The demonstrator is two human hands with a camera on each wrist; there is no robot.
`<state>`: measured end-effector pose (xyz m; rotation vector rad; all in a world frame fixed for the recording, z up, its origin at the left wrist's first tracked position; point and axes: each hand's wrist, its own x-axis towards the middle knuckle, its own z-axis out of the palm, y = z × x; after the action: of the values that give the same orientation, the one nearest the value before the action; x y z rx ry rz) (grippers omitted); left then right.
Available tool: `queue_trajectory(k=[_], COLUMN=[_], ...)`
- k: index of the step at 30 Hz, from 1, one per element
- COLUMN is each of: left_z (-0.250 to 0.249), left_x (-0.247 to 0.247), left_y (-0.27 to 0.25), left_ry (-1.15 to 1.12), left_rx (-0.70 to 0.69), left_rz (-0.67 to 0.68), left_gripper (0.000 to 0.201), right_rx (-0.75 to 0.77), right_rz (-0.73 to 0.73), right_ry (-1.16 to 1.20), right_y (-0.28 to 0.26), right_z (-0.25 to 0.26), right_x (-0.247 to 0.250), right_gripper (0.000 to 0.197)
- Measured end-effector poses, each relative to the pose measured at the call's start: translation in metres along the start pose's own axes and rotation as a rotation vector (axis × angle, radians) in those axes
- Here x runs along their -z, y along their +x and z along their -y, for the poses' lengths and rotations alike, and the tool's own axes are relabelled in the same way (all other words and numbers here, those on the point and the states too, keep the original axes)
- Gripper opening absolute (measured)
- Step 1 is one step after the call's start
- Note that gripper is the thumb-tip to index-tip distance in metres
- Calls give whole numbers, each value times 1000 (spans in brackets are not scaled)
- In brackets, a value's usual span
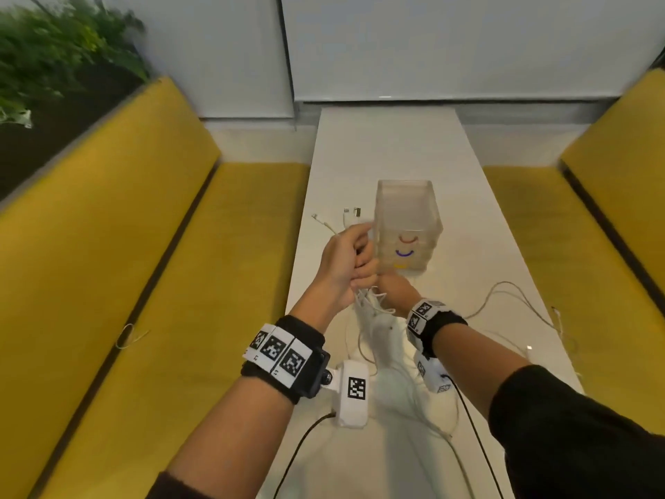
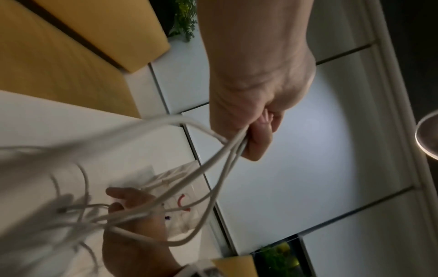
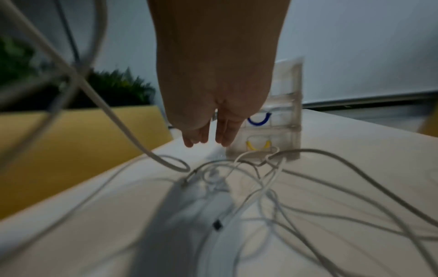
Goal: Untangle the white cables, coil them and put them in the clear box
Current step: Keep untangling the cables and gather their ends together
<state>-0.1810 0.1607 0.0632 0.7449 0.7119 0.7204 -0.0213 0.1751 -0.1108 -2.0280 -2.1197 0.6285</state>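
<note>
Two hands are meeting at centre of the head view, just in front of the box (image 1: 408, 225). Left hand (image 1: 345, 261) is raised, fingers curled round a bunch of white cables (image 1: 370, 307); in the left wrist view approx 3 strands are running out from under its curled fingers (image 2: 258, 142) toward lower left of that frame. At least 3 plug ends (image 1: 351, 214) are sticking up above the left hand, upper left of the box. Right hand (image 1: 394, 293) is sitting just below and right of the left one, against the hanging strands. In the right wrist view its fingers (image 3: 222, 136) are pointing down, straight and near together, w/ nothing curled round a strand there. In the left wrist view strands are crossing over its fingers (image 2: 132, 198); whether any is pinched, can't tell.

One clear box, upright on the white table (image 1: 396, 145), centre of the head view. On its near wall 3 coloured arcs are showing: red, blue, yellow (image 3: 258, 145) at bottom. No cable visible inside it, though the walls are hazy.

Rest of the cables are lying loose on the table, trailing to lower centre and right of the head view; too tangled and blurred for a count. One stray loop (image 1: 129, 336) is lying on the left bench (image 1: 144, 282). Two yellow benches are flanking the table, left and right (image 1: 593, 210). One plant (image 1: 54, 48) at upper left.
</note>
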Motion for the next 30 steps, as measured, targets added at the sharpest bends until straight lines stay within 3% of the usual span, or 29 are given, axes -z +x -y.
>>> queue_trajectory(k=[5, 8, 12, 16, 19, 22, 26, 30], left_z=[14, 18, 17, 15, 10, -3, -10, -3], left_x=[19, 28, 33, 38, 42, 41, 26, -9], left_y=[2, 3, 3, 5, 1, -5, 3, -1], left_ry=[54, 34, 56, 111, 191, 272, 411, 577], left_rx=[7, -4, -32, -66, -40, -31, -132, -297], left_rz=[-62, -71, -73, -135, -162, -221, -276, -201], left_gripper=[56, 52, 51, 49, 51, 48, 34, 23], right_rx=[-1, 9, -45, -207, -238, -212, -155, -47], right_rz=[143, 133, 116, -56, -194, -332, -543, -558], right_ry=[-234, -360, -320, -103, 61, 264, 776, 904], right_y=[19, 18, 10, -5, -15, -27, -47, -67], right_z=[6, 5, 9, 15, 12, 13, 37, 76], right_x=[-31, -41, -36, -2, 30, 66, 105, 132], right_gripper=[21, 23, 17, 18, 21, 22, 22, 21])
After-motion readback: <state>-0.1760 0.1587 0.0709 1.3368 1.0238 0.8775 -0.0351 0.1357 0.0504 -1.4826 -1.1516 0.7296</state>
